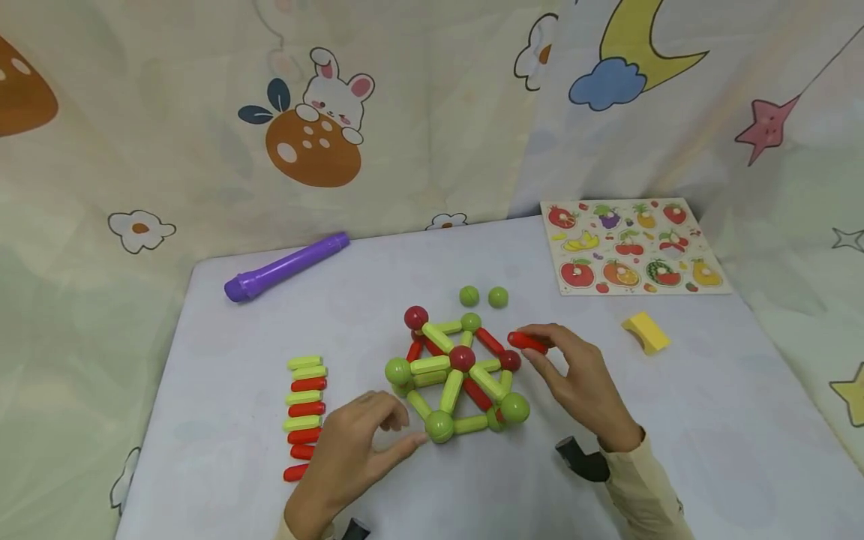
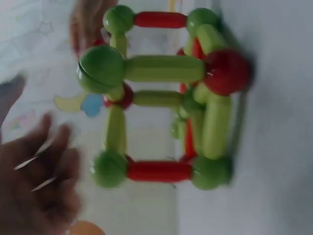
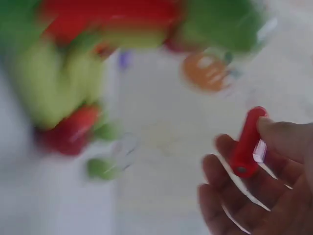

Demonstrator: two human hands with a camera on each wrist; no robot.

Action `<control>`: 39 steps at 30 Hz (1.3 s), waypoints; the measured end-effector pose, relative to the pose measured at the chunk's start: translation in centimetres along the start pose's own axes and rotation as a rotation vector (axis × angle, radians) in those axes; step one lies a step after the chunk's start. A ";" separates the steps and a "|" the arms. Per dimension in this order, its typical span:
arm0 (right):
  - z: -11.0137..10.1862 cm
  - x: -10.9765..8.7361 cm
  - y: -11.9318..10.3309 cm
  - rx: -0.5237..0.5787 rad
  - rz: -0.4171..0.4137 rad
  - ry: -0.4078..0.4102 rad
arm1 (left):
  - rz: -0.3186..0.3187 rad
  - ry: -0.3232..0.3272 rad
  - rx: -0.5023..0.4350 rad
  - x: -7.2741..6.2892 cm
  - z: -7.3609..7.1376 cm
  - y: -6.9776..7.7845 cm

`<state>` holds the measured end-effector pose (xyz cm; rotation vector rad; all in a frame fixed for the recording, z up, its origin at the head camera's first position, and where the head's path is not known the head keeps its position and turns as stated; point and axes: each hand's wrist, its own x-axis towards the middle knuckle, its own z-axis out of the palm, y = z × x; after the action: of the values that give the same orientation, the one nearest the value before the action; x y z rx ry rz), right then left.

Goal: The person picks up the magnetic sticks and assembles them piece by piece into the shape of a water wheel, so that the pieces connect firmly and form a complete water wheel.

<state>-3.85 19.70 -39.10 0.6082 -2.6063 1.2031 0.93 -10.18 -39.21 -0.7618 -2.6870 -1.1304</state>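
Observation:
A frame of red and green magnetic rods and balls (image 1: 450,390) stands on the table between the hands. Thumb and fingers of the right hand (image 1: 579,375) pinch a loose red magnetic rod (image 1: 528,343) beside the frame's right-hand red ball. The same red rod (image 3: 248,142) shows in the right wrist view, where the frame is blurred. At the front left, the left hand (image 1: 354,446) holds nothing, its fingers loosely bent and its thumb tip close by a green ball (image 1: 439,427). In the left wrist view its fingers (image 2: 58,171) are apart from the frame.
A column of red and light green rods (image 1: 305,397) lies at the left, partly behind the left hand. Two green balls (image 1: 483,297) sit behind the frame. A purple tube (image 1: 286,267), a fruit puzzle board (image 1: 634,247) and a yellow arched block (image 1: 646,333) lie farther out.

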 end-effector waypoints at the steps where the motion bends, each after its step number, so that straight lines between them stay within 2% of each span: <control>1: 0.1 0.1 1.1 -0.005 0.056 -0.013 | -0.063 -0.076 -0.003 -0.6 0.3 -0.4; 3: 0.8 0.3 3.1 -0.007 0.145 -0.070 | -0.172 -0.230 0.015 -1.3 1.5 -1.2; 4: 1.3 0.3 3.9 -0.004 0.176 -0.105 | -0.205 -0.291 0.029 -1.5 2.3 -1.5; 5: 1.8 0.3 4.7 0.004 0.195 -0.135 | -0.224 -0.335 0.042 -1.6 3.1 -1.7; 7: 2.8 0.3 5.7 0.018 0.213 -0.182 | -0.230 -0.356 0.076 -1.6 4.8 -2.2; 10: 3.8 0.2 6.3 0.046 0.217 -0.190 | -0.217 -0.314 0.139 -1.4 6.4 -2.5; 14: 4.1 0.2 6.3 0.056 0.235 -0.175 | -0.219 -0.267 0.202 -1.1 6.9 -2.8; 18: 4.1 -0.1 6.1 0.050 0.269 -0.174 | -0.267 -0.245 0.231 -0.9 6.2 -3.4; 24: 4.5 -0.9 5.5 0.062 0.298 -0.184 | -0.351 -0.165 0.308 -0.5 4.5 -4.8; 30: 5.5 -1.7 4.0 0.100 0.251 -0.180 | -0.345 -0.070 0.413 -0.3 3.5 -6.1; 34: 5.7 -2.0 3.9 0.105 0.223 -0.175 | -0.324 -0.041 0.425 -0.3 3.3 -6.4; 36: 5.5 -2.1 4.2 0.065 0.241 -0.156 | -0.321 -0.047 0.417 -0.3 3.2 -6.5; 39: 4.8 -2.0 5.0 -0.052 0.298 -0.116 | -0.336 -0.071 0.399 -0.4 3.2 -6.3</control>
<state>-4.40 19.52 -46.31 0.2935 -2.8951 1.2060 -1.61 -11.82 -45.61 -0.2988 -3.0351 -0.5834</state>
